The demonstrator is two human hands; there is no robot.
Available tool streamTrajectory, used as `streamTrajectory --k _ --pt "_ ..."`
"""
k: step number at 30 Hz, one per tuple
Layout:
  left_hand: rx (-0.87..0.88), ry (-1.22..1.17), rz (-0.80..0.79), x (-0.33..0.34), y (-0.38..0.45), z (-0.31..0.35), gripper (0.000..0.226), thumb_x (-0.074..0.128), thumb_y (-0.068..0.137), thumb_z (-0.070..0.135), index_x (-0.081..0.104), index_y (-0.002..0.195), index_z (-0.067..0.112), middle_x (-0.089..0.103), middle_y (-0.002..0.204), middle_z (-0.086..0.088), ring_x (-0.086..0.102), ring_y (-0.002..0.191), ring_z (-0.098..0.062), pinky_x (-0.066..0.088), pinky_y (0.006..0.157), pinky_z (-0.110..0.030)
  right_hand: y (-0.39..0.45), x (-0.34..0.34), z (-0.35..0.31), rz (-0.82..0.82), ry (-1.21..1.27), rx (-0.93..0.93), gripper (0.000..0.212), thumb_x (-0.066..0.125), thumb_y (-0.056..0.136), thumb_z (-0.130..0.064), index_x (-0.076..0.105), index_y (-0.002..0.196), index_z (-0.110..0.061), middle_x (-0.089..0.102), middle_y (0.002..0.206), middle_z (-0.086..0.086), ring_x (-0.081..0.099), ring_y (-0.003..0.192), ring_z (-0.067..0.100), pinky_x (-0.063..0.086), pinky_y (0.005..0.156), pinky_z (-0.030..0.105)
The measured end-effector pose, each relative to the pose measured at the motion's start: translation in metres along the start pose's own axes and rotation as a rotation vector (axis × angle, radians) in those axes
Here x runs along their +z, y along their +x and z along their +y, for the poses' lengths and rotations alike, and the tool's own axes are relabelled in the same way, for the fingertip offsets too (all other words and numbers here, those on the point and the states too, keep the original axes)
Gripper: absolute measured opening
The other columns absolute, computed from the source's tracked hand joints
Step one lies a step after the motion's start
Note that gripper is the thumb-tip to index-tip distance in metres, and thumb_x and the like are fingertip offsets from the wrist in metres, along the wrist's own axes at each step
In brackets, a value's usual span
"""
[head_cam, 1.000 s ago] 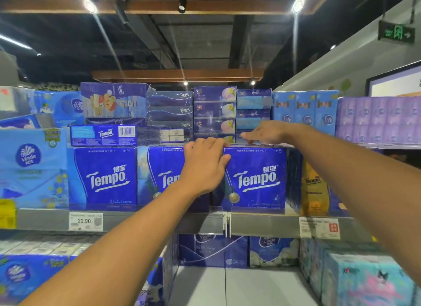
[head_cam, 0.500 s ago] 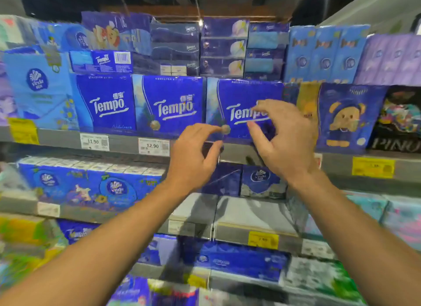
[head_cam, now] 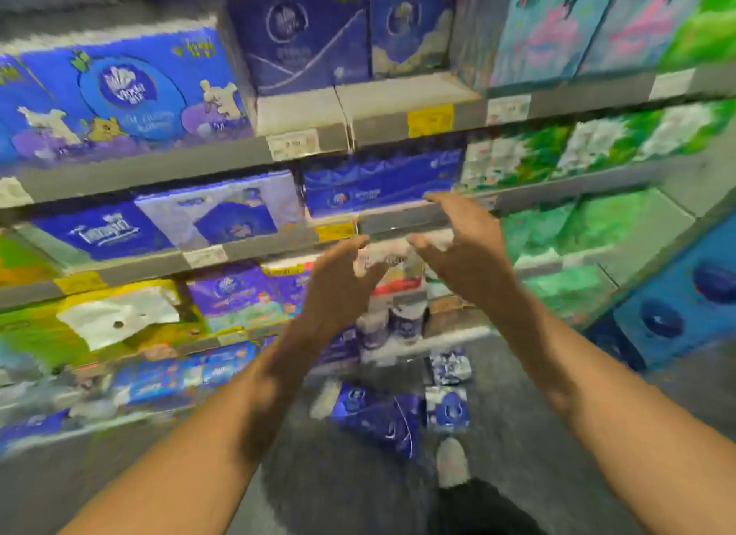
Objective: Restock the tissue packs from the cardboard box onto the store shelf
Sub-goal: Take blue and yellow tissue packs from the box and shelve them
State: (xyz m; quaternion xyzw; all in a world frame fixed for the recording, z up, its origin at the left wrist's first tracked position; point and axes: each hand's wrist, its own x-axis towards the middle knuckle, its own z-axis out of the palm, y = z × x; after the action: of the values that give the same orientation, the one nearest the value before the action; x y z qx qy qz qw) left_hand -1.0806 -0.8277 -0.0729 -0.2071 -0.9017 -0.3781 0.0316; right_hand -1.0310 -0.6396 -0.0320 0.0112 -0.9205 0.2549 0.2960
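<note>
Head view, heavily blurred: our left hand (head_cam: 338,283) and right hand (head_cam: 470,255) hang apart in the aisle, fingers spread, holding nothing. Beyond them run the shelf edges (head_cam: 402,221) (grey, with price tags). Blue tissue packs (head_cam: 378,415) lie on the near floor (head_cam: 517,415) beside our shoe (head_cam: 450,461).

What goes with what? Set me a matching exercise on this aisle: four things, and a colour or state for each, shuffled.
Things:
1 left hand
2 shoe
3 floor pack
4 shelf packs just right of the right hand

Colour or state:
A green
B white
C open, holding nothing
D dark blue

Pairs: 1-C, 2-B, 3-D, 4-A
</note>
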Motion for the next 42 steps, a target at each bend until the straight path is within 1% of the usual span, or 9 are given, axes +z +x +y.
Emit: streamTrajectory --k 8,14,17,19,26,29,34,38,42 --pt "-0.299 -0.068 -0.372 0.066 -0.094 -0.036 0.046 0.069 0.089 0.035 0.06 0.131 0.018 0.067 0.125 -0.004 0.062 0.113 -0.021 0.047 0.095 -0.031 -0.135 0.025 0.035 -0.239 0.085 0.432 0.053 0.074 0.077 -0.041 0.063 0.122 -0.016 0.071 0.105 0.006 0.068 0.093 0.026 0.055 0.08 0.042" --pt "-0.431 -0.05 -0.457 0.119 -0.112 -0.054 0.046 0.07 0.091 0.03 0.059 0.133 0.014 0.068 0.12 -0.003 0.064 0.101 -0.017 0.038 0.07 -0.016 -0.188 0.045 0.09 -0.478 0.156 0.71 0.063 0.073 0.085 -0.042 0.048 0.137 -0.018 0.065 0.118 0.009 0.061 0.103 0.027 0.043 0.079 0.033" --pt "-0.597 -0.03 -0.465 0.153 -0.116 -0.079 0.044 0.072 0.088 0.036 0.062 0.126 0.017 0.07 0.117 -0.004 0.065 0.107 -0.024 0.046 0.086 -0.024 -0.205 0.076 0.122 -0.557 0.232 0.838 0.068 0.075 0.083 -0.043 0.047 0.141 -0.018 0.062 0.129 0.009 0.06 0.112 0.027 0.046 0.092 0.036" --pt "-0.735 -0.073 -0.426 0.183 -0.123 -0.103 0.042 0.074 0.084 0.039 0.064 0.12 0.019 0.07 0.109 -0.001 0.066 0.102 -0.023 0.05 0.094 -0.033 -0.217 0.105 0.147 -0.622 0.233 0.892 0.07 0.074 0.083 -0.045 0.045 0.142 -0.02 0.061 0.131 0.008 0.059 0.114 0.028 0.046 0.097 0.038" --pt "-0.909 -0.067 -0.571 0.309 -0.158 -0.213 0.052 0.064 0.092 0.043 0.05 0.137 0.022 0.062 0.117 0.002 0.058 0.102 -0.017 0.041 0.076 -0.025 -0.302 0.234 0.213 -0.812 0.242 1.172 0.066 0.073 0.084 -0.046 0.046 0.139 -0.022 0.058 0.106 0.002 0.058 0.104 0.026 0.044 0.082 0.034" --pt "-1.021 -0.121 -0.586 0.371 -0.161 -0.283 0.051 0.065 0.09 0.047 0.05 0.133 0.024 0.062 0.11 -0.001 0.061 0.101 -0.022 0.047 0.085 -0.034 -0.348 0.314 0.239 -0.779 0.287 1.307 0.071 0.076 0.08 -0.045 0.046 0.14 -0.022 0.058 0.123 0.003 0.057 0.108 0.025 0.043 0.083 0.031" --pt "-1.298 -0.237 -0.441 0.476 -0.174 -0.435 0.08 0.066 0.052 0.07 0.054 0.114 0.022 0.068 0.113 -0.011 0.067 0.102 -0.034 0.05 0.096 -0.056 -0.401 0.463 0.286 -0.636 0.34 1.411 0.071 0.08 0.076 -0.046 0.048 0.135 -0.025 0.055 0.124 -0.005 0.059 0.104 0.021 0.049 0.09 0.037" --pt "-1.09 -0.066 -0.462 0.518 -0.172 -0.518 0.077 0.063 0.083 0.06 0.038 0.147 0.024 0.061 0.12 0.001 0.058 0.109 -0.021 0.046 0.102 -0.04 -0.429 0.565 0.323 -0.593 0.309 1.411 0.068 0.075 0.081 -0.044 0.045 0.139 -0.027 0.059 0.125 0.003 0.06 0.107 0.025 0.048 0.088 0.034" --pt "-0.712 0.068 -0.439 0.543 -0.159 -0.587 0.06 0.057 0.085 0.054 0.046 0.14 0.033 0.066 0.119 -0.004 0.063 0.103 -0.024 0.049 0.095 -0.041 -0.454 0.635 0.343 -0.612 0.287 1.4 0.079 0.074 0.082 -0.049 0.034 0.148 -0.029 0.062 0.12 0.007 0.058 0.117 0.029 0.042 0.085 0.03"
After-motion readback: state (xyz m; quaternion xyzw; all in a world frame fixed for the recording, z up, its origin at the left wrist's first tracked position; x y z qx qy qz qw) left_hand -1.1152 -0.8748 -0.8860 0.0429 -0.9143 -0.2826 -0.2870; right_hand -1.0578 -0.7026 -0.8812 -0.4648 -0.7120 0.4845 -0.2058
